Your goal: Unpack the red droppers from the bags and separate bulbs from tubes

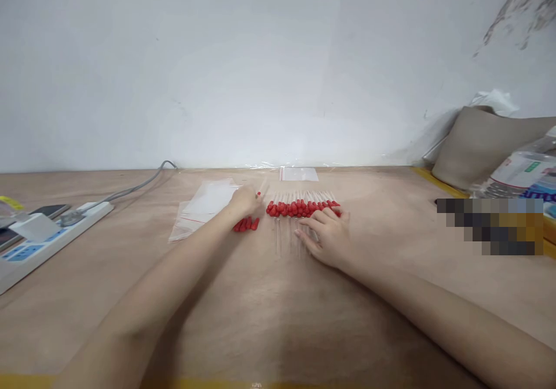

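Red-capped tubes point(302, 208) lie in a row, just short of the middle of the tabletop's point(243, 319) far edge. Left hand point(245, 201) appears to pinch a single tube point(259, 193); right hand point(328, 235) rests, loosely spread, at the row's near right side. Risk, judged: a sideways brush from it could roll tubes out of line

left hand point(245, 201) hides own fingertips; grip on red-tipped stick point(259, 193) unclear. right hand point(328, 235) partly covers row of red caps point(295, 208); clear tubes point(278, 241) near its thumb blurred. left forearm point(143, 314) cropped by bottom edge, power strip point(93, 216) and phone point(48, 210) by left, bottle point(515, 172) by right. pixelated patch point(490, 224) masks tabletop detail.
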Tool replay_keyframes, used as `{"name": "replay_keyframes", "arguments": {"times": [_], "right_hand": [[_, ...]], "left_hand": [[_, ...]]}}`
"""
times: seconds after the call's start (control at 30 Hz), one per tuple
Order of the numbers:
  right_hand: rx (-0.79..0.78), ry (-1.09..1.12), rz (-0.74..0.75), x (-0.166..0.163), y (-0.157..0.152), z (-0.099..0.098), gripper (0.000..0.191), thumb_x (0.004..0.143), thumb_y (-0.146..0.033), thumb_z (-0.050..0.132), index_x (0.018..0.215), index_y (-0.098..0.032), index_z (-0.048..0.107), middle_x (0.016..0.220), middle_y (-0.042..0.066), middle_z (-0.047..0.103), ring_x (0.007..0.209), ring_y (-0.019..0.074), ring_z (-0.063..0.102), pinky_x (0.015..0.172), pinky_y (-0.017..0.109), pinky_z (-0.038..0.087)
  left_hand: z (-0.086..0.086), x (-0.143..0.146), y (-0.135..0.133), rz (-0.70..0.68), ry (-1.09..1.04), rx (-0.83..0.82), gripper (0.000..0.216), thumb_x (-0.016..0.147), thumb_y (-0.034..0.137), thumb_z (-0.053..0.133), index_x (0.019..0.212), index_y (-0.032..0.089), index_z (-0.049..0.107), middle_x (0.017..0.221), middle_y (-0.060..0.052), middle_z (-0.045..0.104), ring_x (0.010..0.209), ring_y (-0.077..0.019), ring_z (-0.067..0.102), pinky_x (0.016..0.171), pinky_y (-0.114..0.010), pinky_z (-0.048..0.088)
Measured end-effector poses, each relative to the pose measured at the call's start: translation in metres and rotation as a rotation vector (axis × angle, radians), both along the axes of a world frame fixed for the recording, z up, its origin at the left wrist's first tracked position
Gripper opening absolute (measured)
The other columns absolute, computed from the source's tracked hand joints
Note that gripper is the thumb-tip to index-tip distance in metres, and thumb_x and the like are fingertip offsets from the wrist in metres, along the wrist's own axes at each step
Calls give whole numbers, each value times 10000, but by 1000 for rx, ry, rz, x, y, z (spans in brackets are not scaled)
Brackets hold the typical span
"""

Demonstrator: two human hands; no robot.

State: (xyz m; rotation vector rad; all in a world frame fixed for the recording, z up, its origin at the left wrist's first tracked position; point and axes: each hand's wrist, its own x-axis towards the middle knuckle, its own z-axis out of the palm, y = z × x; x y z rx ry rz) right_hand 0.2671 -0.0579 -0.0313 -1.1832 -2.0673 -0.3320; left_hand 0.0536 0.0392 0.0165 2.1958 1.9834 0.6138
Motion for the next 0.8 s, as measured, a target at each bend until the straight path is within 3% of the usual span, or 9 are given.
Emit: {"name": "replay_keyframes", "arguments": {"times": [0.13, 0.23, 0.37, 0.67, 0.8], "right_hand": [[100, 65, -80, 13, -4, -6, 315, 807, -409, 494, 1030, -214, 602, 949, 65, 586, 865, 175, 504, 865, 382, 228], [108, 44, -53, 12, -5, -9, 427, 787, -443, 516, 1147, -213, 538, 1086, 91, 551, 981, 206, 481, 890, 396, 225], [79, -43, 81, 5, -6, -11, 305, 833, -403, 479, 1090, -267, 572, 1050, 44, 594, 986, 188, 477, 944, 433, 158], [48, -101, 133, 0, -3, -13, 210, 867, -313, 455, 975, -258, 627, 776, -9, 641, 837, 140, 485, 918, 405, 151], [44, -125, 143, -2, -3, -13, 227, 875, -280, 430, 832, -238, 649, 712, -15, 623, 787, 131, 472, 901, 389, 158]], "left_hand": [[-12, -12, -43, -156, 56, 201, 99, 781, 247, 465, 806, 173, 526, 809, -62, 589, 761, -183, 562, 680, -284, 422], [-39, -17, -72, -468, 63, 445, 113, 821, 266, 451, 764, 179, 494, 741, -25, 564, 686, -142, 540, 630, -247, 426], [-64, -16, -84, -583, -16, 594, 73, 831, 238, 479, 782, 184, 492, 716, -5, 560, 684, -122, 543, 647, -234, 438], [-61, -7, -87, -707, -22, 658, 28, 829, 206, 501, 827, 181, 514, 791, -30, 604, 737, -116, 569, 680, -236, 470], [-52, 2, -89, -689, 103, 690, 228, 816, 266, 539, 1030, 189, 551, 1004, -72, 624, 997, -190, 537, 852, -344, 421]]}}
